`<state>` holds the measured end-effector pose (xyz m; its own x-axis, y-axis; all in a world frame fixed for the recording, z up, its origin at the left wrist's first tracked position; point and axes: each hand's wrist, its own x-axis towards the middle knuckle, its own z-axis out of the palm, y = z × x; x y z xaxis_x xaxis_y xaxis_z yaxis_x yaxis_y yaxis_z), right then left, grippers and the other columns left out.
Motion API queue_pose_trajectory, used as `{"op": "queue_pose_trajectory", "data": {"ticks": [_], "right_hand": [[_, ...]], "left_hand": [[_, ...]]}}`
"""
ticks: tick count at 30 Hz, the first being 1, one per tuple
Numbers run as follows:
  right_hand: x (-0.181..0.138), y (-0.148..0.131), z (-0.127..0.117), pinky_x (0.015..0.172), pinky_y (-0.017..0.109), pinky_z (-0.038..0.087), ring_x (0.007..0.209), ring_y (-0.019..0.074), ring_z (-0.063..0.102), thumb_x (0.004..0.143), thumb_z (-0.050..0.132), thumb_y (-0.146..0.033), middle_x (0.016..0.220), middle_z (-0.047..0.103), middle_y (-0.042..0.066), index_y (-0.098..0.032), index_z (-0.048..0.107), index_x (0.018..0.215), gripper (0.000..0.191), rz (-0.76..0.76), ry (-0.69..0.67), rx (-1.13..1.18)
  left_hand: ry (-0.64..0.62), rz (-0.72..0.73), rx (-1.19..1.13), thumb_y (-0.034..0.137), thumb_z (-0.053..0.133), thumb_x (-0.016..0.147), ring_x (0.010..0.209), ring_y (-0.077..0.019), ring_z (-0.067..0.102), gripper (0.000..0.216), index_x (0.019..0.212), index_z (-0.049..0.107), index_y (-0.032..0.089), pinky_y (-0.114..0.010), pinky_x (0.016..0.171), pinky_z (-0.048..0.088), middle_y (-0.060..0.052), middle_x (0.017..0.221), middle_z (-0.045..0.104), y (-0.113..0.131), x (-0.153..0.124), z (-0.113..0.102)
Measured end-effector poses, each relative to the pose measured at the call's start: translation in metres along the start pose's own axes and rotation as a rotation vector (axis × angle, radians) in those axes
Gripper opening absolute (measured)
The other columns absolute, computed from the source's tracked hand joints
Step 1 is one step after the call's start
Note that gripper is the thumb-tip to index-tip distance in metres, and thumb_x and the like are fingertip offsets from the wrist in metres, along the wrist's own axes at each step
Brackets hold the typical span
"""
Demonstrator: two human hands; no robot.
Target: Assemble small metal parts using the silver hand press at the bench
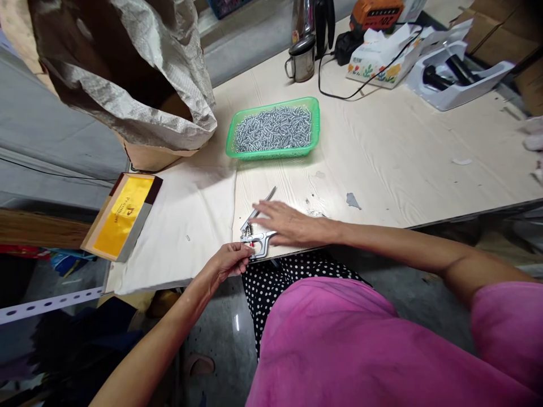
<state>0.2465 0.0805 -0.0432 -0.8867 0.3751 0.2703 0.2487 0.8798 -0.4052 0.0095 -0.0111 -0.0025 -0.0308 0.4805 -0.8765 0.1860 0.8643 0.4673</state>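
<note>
A small metal hand press tool (256, 233) with a long lever lies at the near edge of the pale wooden table (382, 164). My right hand (288, 223) rests flat on its handle, fingers stretched out. My left hand (231, 261) pinches at the tool's jaw end by the table edge; what its fingertips hold is too small to make out. A green plastic tray (231, 135) full of small metal parts sits farther back on the table.
A white cloth (178, 226) covers the table's left part, with a yellow-topped box (121, 217) at its left edge. A large woven sack (139, 79) stands behind. A metal mug (302, 59), tissue pack (377, 56), black cable and white tool holder (458, 79) line the back.
</note>
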Motion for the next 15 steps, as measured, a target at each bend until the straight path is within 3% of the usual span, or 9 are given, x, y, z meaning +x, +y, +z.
{"op": "queue_pose_trajectory", "data": {"ticks": [3, 5, 10, 15], "right_hand": [[0.005, 0.031, -0.018, 0.117, 0.069, 0.029, 0.153, 0.0469, 0.024, 0.080, 0.085, -0.057, 0.165, 0.032, 0.028, -0.014, 0.037, 0.160, 0.102, 0.087, -0.061, -0.028], [0.008, 0.045, -0.027, 0.117, 0.072, 0.026, 0.152, 0.0510, 0.023, 0.073, 0.087, -0.065, 0.162, 0.037, 0.030, -0.009, 0.039, 0.158, 0.113, 0.106, -0.156, -0.053], [0.009, 0.049, -0.033, 0.114, 0.071, 0.030, 0.142, 0.0490, 0.037, 0.066, 0.087, -0.070, 0.152, 0.049, 0.025, -0.011, 0.045, 0.154, 0.114, 0.083, -0.237, -0.082], [0.011, 0.035, -0.040, 0.110, 0.068, 0.033, 0.122, 0.0393, 0.049, 0.073, 0.084, -0.063, 0.134, 0.060, 0.018, -0.015, 0.047, 0.150, 0.098, 0.100, -0.280, -0.146]], "left_hand": [[0.017, -0.009, -0.016, 0.029, 0.090, 0.072, 0.038, -0.0051, 0.050, 0.030, 0.075, 0.063, 0.016, -0.016, 0.042, 0.039, 0.006, 0.051, 0.060, 0.000, 0.000, 0.001], [0.025, -0.011, -0.014, 0.029, 0.090, 0.073, 0.037, -0.0053, 0.050, 0.031, 0.075, 0.063, 0.015, -0.016, 0.041, 0.037, 0.006, 0.051, 0.060, 0.000, -0.001, 0.001], [0.018, -0.005, -0.010, 0.030, 0.089, 0.074, 0.037, -0.0046, 0.050, 0.031, 0.071, 0.061, 0.016, -0.015, 0.040, 0.035, 0.005, 0.051, 0.061, 0.001, -0.002, 0.002], [0.037, -0.015, -0.010, 0.029, 0.087, 0.076, 0.037, -0.0051, 0.051, 0.029, 0.071, 0.061, 0.016, -0.015, 0.039, 0.035, 0.005, 0.050, 0.061, 0.002, -0.004, 0.004]]}}
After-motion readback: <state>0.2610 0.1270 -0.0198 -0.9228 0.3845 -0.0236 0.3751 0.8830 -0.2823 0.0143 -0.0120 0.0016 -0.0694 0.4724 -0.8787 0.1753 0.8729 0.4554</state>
